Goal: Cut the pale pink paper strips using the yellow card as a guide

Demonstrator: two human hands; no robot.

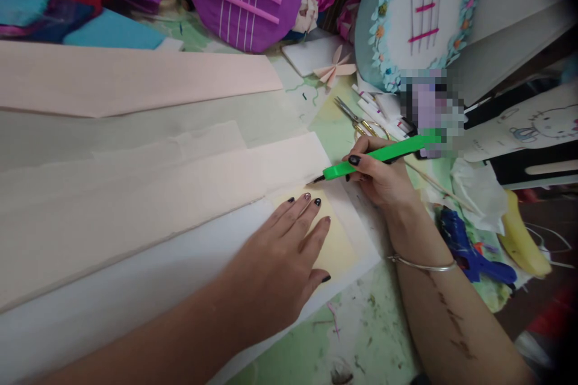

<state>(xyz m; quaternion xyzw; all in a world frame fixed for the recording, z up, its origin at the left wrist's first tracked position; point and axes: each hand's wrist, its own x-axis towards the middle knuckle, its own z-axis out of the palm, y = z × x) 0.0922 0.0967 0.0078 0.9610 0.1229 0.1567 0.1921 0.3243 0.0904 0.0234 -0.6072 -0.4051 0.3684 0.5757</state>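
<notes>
My left hand [289, 252] lies flat with fingers a little apart on a yellow paper piece [341, 246], which rests on a large white sheet [180, 261]. In my right hand [377, 171] is a slim green pen [383, 156], pinched between thumb and fingers. Its dark pointed tip meets the paper just beyond my left fingertips, at the edge of a long pale pink paper strip [149, 192]. That strip runs off to the left. My left fingers and palm hide part of the yellow piece.
Beyond lie a folded pink strip [135, 78], gold-handled scissors [356, 117] and a folded paper flower [335, 67]. Purple [246, 0] and pale blue [418, 18] guitar-like crafts stand at the back. A blue glue gun [474, 246] and a yellow object [521, 237] sit at right.
</notes>
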